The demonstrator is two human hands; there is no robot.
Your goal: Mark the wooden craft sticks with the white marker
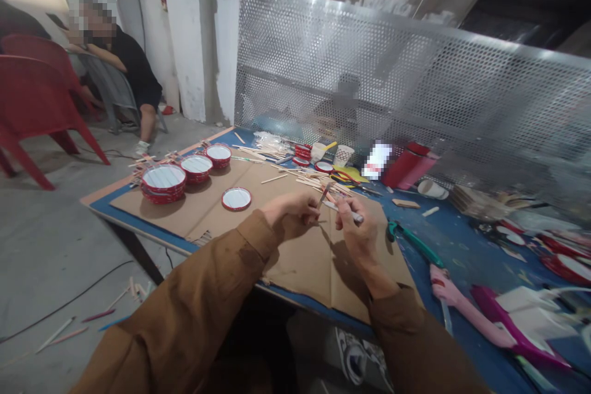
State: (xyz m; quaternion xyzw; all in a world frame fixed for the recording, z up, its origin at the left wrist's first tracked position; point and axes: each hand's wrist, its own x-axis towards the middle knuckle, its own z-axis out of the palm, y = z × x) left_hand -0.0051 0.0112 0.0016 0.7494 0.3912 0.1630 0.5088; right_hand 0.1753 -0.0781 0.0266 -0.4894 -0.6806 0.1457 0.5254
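Observation:
My left hand is closed in a pinch on a short thin wooden stick, held up at a slant. Close on its right, my right hand is closed around a pale pen-like tool, whose front end meets or nearly meets the stick; its exact kind is unclear. Both hands are above a brown cardboard sheet. A single round white disc with a red rim lies left of them. Beyond the hands is a loose pile of wooden sticks.
Several red-rimmed round stacks stand on the left. Pliers, a lit phone and a red bottle are farther back. Right are a green-handled tool and a pink glue gun. A seated person is far left.

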